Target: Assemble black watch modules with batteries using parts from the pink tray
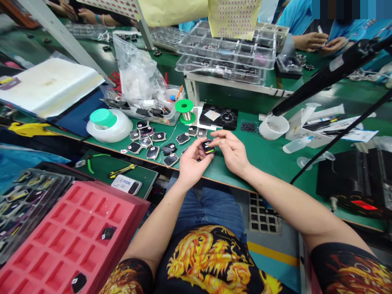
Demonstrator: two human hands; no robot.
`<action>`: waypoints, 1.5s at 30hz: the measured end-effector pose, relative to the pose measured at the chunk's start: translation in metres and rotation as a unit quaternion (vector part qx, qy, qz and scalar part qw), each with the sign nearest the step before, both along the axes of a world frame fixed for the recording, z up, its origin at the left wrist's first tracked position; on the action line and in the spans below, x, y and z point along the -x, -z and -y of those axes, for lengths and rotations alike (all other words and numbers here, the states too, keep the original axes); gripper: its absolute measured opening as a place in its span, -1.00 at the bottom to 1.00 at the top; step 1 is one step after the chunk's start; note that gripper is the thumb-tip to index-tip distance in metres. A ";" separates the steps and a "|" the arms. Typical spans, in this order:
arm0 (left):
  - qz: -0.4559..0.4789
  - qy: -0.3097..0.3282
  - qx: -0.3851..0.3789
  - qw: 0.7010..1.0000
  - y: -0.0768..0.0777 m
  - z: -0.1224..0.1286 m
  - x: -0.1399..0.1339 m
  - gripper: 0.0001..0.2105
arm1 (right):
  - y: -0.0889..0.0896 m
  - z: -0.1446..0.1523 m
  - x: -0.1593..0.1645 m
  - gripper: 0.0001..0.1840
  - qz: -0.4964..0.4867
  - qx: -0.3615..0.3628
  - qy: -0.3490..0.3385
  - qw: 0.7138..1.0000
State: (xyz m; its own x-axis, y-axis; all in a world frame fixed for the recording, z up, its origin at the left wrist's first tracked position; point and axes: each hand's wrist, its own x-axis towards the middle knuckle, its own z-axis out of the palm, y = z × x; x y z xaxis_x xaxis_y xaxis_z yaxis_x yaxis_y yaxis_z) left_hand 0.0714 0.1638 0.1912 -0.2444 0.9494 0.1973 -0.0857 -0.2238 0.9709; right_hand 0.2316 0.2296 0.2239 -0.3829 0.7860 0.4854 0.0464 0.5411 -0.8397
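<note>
My left hand (192, 163) is closed around a small watch case (208, 147) without a strap. Its dark screen is lit, with white marks and an orange-green bar. From the other side, my right hand (232, 152) reaches over with its index finger at the screen's edge; whether it touches cannot be made out. The other fingers of that hand are partly curled, and I see nothing in them. Several similar watch cases (152, 152) with small stickers lie on the green bench (254, 157), left of my hands.
A solder spool (184, 107), a white bottle with a green cap (108, 124) and a white cup (273, 126) stand behind. A red foam tray (61, 241) lies at lower left. A black arm (321, 77) slants in from the right. Other people's hands (318, 42) work across the bench.
</note>
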 end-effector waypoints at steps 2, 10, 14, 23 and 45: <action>-0.001 0.001 -0.001 1.000 0.000 0.000 0.000 -0.45 | 0.000 0.000 0.000 -0.46 0.000 0.001 -0.002 1.000; 0.000 -0.003 -0.003 1.000 0.000 0.000 0.000 -0.44 | 0.001 -0.001 0.001 -0.49 -0.006 -0.001 0.002 1.000; 0.001 -0.002 0.002 1.000 -0.002 0.000 0.000 -0.44 | 0.000 0.000 0.001 -0.45 -0.002 -0.005 0.016 1.000; 0.003 0.003 0.007 1.000 -0.001 0.000 0.000 -0.44 | -0.001 0.000 0.001 -0.45 -0.001 -0.008 0.020 1.000; 0.001 0.006 0.007 1.000 0.001 0.000 0.000 -0.43 | 0.002 -0.001 0.000 -0.49 -0.012 -0.012 0.006 1.000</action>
